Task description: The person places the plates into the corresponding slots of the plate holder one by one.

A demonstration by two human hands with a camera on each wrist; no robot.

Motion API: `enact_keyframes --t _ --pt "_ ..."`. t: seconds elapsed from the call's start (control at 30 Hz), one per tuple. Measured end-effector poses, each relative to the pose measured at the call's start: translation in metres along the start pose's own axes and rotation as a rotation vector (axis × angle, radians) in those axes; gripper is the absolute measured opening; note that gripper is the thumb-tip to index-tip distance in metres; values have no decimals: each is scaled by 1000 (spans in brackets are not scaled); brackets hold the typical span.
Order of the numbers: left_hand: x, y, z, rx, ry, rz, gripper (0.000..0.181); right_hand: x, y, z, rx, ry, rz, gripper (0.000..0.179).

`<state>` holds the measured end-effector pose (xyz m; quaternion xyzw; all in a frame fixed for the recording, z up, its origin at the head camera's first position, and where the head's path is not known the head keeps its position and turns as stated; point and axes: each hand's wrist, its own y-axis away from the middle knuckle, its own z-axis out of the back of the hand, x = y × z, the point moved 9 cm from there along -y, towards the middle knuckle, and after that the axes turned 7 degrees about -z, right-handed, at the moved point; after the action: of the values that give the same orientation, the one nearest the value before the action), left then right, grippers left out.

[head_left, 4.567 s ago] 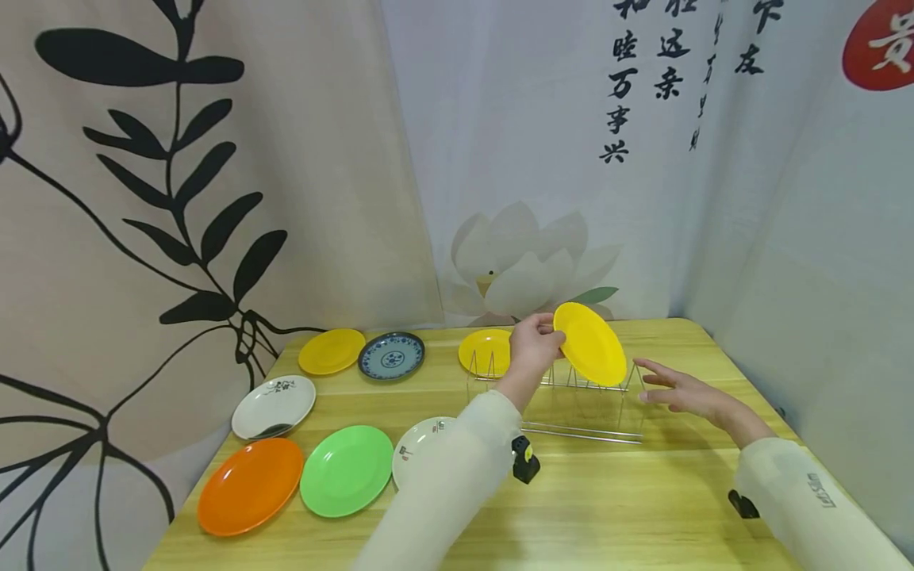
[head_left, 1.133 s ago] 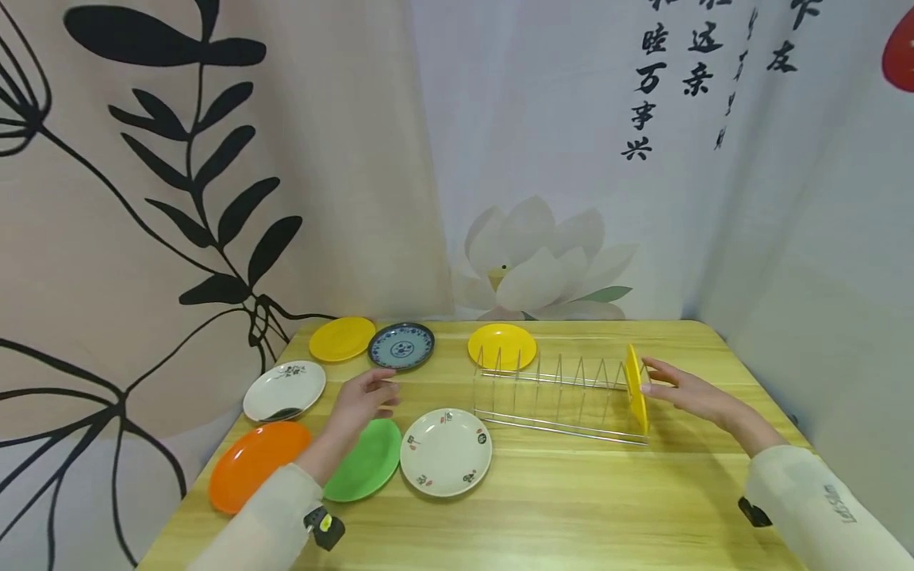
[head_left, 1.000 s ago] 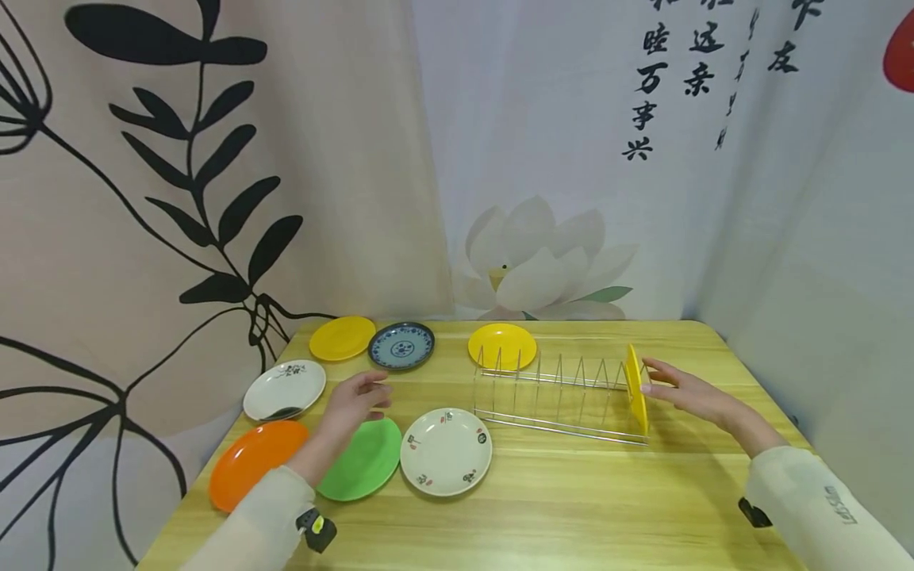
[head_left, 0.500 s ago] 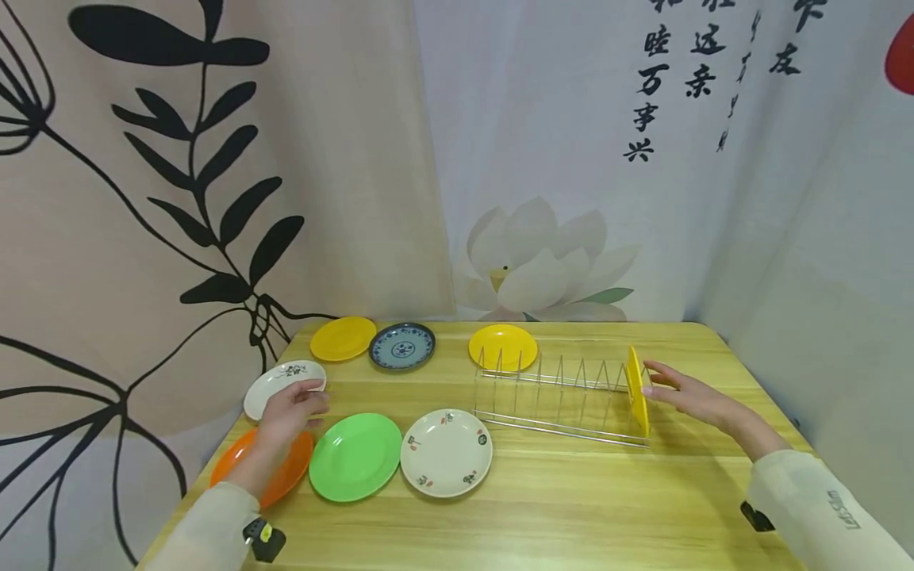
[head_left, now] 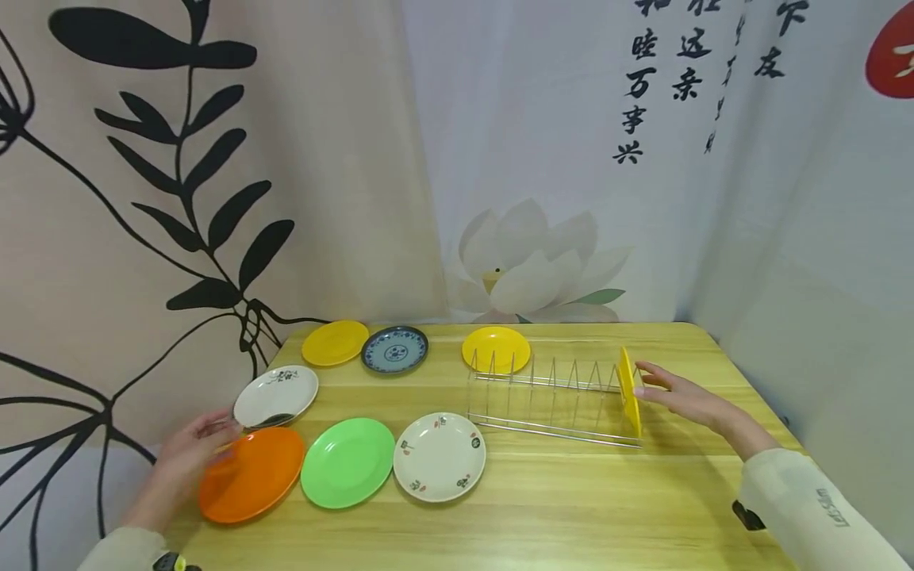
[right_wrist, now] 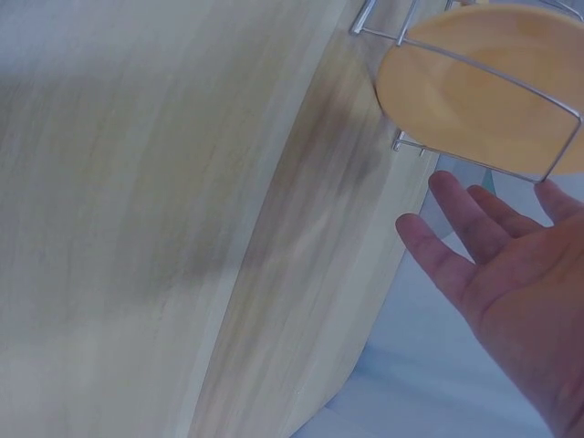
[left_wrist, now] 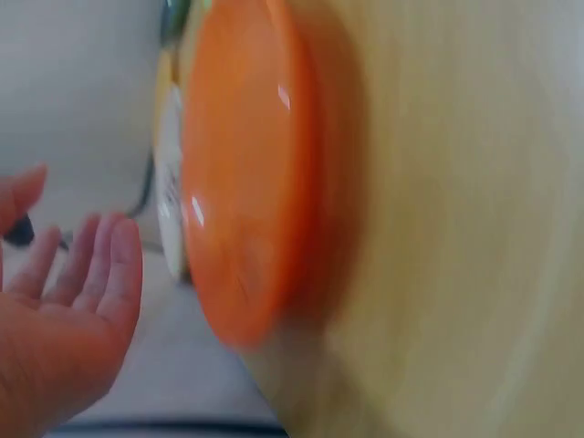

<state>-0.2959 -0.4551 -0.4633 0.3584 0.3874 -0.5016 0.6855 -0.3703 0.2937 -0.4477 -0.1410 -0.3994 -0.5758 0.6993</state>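
Observation:
My left hand [head_left: 196,452], slightly blurred, is at the left rim of the orange plate [head_left: 251,474] that lies on the table. The left wrist view shows that hand [left_wrist: 68,310] with its fingers apart and nothing in them, beside the plate's edge. At the right end of the wire dish rack [head_left: 553,432], my right hand [head_left: 689,400] has its fingers extended, tips right at the end wire. A yellow plate [head_left: 628,392] stands upright in the rack's last slot. In the right wrist view this plate [right_wrist: 493,87] shows behind the wire frame.
A green plate [head_left: 347,464] and a white patterned plate [head_left: 439,457] lie along the front. Farther back are a white plate [head_left: 274,395], a yellow plate [head_left: 335,343], a blue patterned plate [head_left: 394,350] and another yellow plate [head_left: 496,349] behind the rack. Curtains [head_left: 343,159] hang behind the table.
A yellow plate, earlier held up in my left hand, now stands in the rack. My left hand has since moved left across the green plate to the orange one; my right hand has stayed at the rack.

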Motion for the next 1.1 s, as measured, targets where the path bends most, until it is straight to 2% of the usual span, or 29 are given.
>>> enact_keyframes --t 0.1,0.2,0.33,0.67,0.9,0.97,1.1 --pt "16 1 13 14 -28 5 79 1 -1 -1 0 -1 -2 80" --pt "33 2 25 1 -52 32 83 2 -1 -2 4 -6 -2 80" --pt "50 4 34 11 -69 56 87 3 -2 -4 4 0 0 80" --pt "81 3 32 79 -64 136 101 3 -3 -4 -7 14 10 79" --pt "96 -1 34 61 -27 219 109 5 -1 -3 -11 20 10 79" --pt "100 -2 35 44 -28 238 106 5 -1 -3 -13 23 8 79" --pt "100 0 32 32 -10 231 91 5 -1 -3 -20 29 0 80"
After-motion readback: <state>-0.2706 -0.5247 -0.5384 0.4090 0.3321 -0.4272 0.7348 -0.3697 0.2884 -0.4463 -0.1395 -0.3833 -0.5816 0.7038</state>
